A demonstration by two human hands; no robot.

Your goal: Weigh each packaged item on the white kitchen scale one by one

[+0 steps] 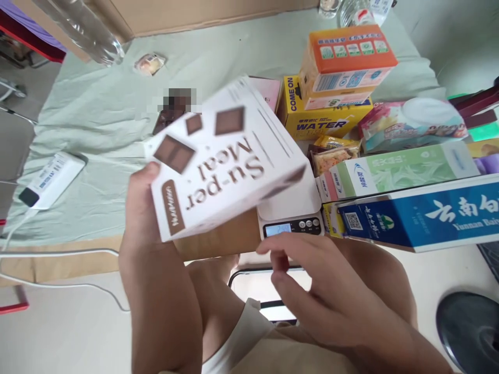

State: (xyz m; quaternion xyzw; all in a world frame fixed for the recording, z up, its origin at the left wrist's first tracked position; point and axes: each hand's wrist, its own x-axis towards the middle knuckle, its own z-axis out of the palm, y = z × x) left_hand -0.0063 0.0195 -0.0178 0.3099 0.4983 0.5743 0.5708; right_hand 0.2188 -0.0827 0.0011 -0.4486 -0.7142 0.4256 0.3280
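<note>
My left hand [142,208] grasping the white Su-per Meal box [222,156] above the scale [290,213], my right hand [312,291] released, fingers loose near its display

A desk [117,104] draped in pale green cloth is seen; on it are laid a white power bank [52,179], a small scale [290,215] and stacked boxes [390,171].

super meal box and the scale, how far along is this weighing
Midway, by the look of it. The left hand holds the white Su-per Meal box tilted above the small scale, whose display is lit but unreadable. The right hand hovers just below the scale's buttons. Beside it, the yellow Water box and blue box lie untouched.
</note>
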